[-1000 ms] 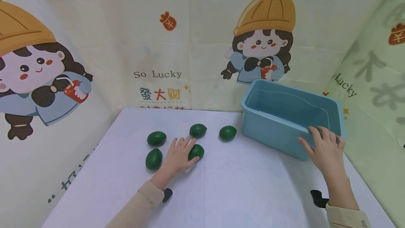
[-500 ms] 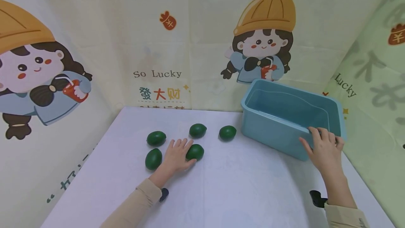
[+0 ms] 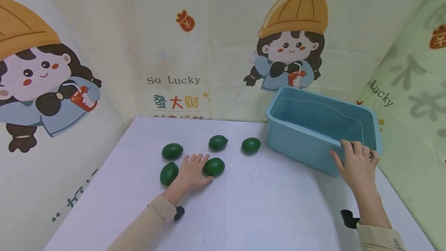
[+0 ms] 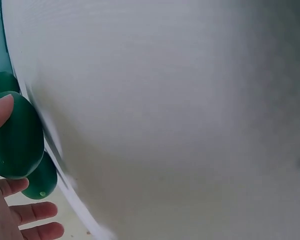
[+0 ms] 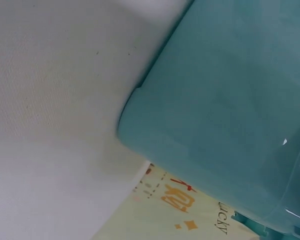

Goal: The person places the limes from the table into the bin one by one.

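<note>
In the head view my left hand (image 3: 192, 172) lies with spread, fairly straight fingers along the left side of a green lime (image 3: 214, 167). The left wrist view has the thumb overlapping that lime (image 4: 17, 137) and the index fingertip at its lower end. Two more limes, one upper (image 3: 172, 151) and one lower (image 3: 169, 174), rest to the left of this hand. My right hand (image 3: 359, 165) grips the near rim of a light blue plastic bin (image 3: 299, 142), fingers over the edge and thumb outside. In the right wrist view the bin's side (image 5: 215, 110) fills much of the frame.
Two other limes, one behind the hand (image 3: 218, 143) and one nearer the bin (image 3: 251, 146), lie on the white tabletop (image 3: 265, 204). A printed cloth backdrop (image 3: 230, 49) rises behind and on both sides. Small dark pieces show beside each wrist.
My left hand has shifted slightly left, uncovering more of the lime beside it. My right hand stays on the bin rim, and the bin and the limes have not moved.
</note>
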The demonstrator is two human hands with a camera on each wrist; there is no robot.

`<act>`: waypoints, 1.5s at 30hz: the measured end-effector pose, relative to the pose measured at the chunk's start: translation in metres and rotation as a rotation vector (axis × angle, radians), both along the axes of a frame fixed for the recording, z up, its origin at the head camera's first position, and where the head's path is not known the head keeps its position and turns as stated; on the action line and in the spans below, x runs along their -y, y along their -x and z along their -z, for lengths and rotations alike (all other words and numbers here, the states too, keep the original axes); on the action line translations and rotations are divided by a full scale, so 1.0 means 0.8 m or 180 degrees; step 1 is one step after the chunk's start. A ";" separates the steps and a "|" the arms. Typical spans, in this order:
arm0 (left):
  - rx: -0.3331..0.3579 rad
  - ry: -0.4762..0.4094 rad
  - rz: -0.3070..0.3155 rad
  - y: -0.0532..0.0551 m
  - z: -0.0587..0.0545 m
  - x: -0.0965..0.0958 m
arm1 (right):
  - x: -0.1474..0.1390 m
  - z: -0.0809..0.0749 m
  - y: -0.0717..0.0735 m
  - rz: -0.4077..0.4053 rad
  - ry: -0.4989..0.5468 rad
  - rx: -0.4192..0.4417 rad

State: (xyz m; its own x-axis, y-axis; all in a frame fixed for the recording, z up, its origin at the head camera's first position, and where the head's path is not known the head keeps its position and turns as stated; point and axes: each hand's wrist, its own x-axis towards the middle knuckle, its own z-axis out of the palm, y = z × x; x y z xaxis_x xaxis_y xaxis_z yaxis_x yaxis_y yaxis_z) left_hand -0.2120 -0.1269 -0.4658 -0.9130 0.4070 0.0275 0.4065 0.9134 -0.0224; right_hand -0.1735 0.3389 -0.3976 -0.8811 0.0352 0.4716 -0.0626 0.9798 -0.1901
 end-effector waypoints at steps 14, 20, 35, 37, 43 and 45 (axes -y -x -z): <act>0.0126 -0.0114 -0.0008 0.003 -0.001 0.002 | 0.004 -0.003 0.002 0.0068 0.0043 0.0052; 0.0100 -0.0087 0.0022 0.006 0.002 0.002 | 0.004 -0.003 0.002 0.0078 0.0046 0.0097; 0.0034 -0.0145 0.0058 0.007 0.010 -0.002 | 0.004 -0.001 0.002 0.0087 0.0034 0.0084; 0.0047 -0.0148 0.0065 0.007 0.009 -0.003 | 0.004 -0.001 0.002 0.0090 0.0028 0.0079; 0.0031 -0.0136 0.0076 0.007 0.008 -0.004 | 0.005 -0.001 0.002 0.0071 0.0033 0.0031; 0.0013 -0.0125 0.0077 0.007 0.008 -0.004 | 0.005 -0.001 0.002 0.0070 0.0038 0.0024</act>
State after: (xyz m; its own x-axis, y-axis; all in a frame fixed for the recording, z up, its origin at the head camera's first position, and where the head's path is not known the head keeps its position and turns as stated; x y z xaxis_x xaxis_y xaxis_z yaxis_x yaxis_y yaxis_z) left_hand -0.2179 -0.1235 -0.4718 -0.9030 0.4277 0.0402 0.4285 0.9034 0.0148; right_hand -0.1748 0.3351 -0.3970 -0.8836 0.0602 0.4643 -0.0396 0.9785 -0.2023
